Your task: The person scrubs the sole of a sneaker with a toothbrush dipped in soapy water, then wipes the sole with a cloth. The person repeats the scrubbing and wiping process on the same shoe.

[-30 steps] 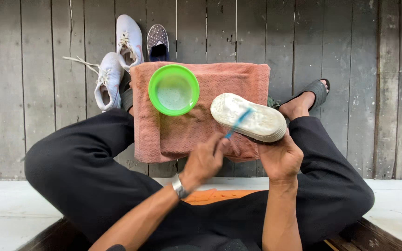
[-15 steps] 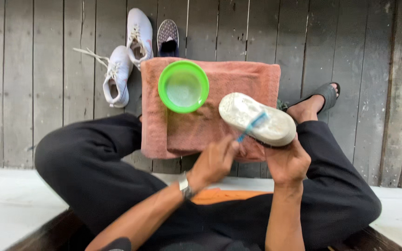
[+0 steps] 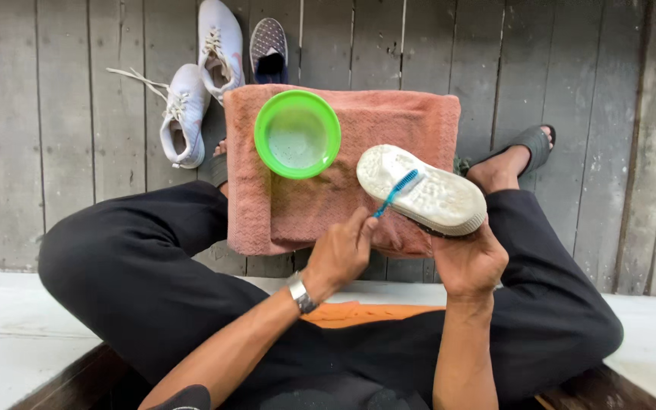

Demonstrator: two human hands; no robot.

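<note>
— What did you have in each hand just then?

— My left hand (image 3: 341, 254) was pinched around the handle of a blue toothbrush (image 3: 395, 193), fingers curled tight on it. The bristle end lay against the pale sole of a white shoe (image 3: 422, 190). My right hand (image 3: 468, 262) was cupped under that shoe from below, gripping it with the sole turned up toward me and tilted a little to my right.

— Where was the shoe in relation to everything else?

— It hung over the right front part of a pink towel (image 3: 389, 125), which was draped over something boxy between my knees; what sat under the towel, I couldn't tell. A green bowl (image 3: 297, 134) stood on the towel just left of the shoe, near it but apart, with what looked like cloudy liquid inside.

— And around you?

— I sat with my legs in black trousers (image 3: 138, 266) spread to either side of the towel. There was a metal watch (image 3: 299, 293) on my left wrist. My right foot wore a dark sandal (image 3: 533, 142) out on the grey plank floor (image 3: 55, 114). Beyond the towel's far left corner lay 2 more white sneakers (image 3: 184, 114), 1 with its laces trailing loose, and beside them 1 grey mesh shoe (image 3: 269, 47), touching the towel's far edge.
</note>
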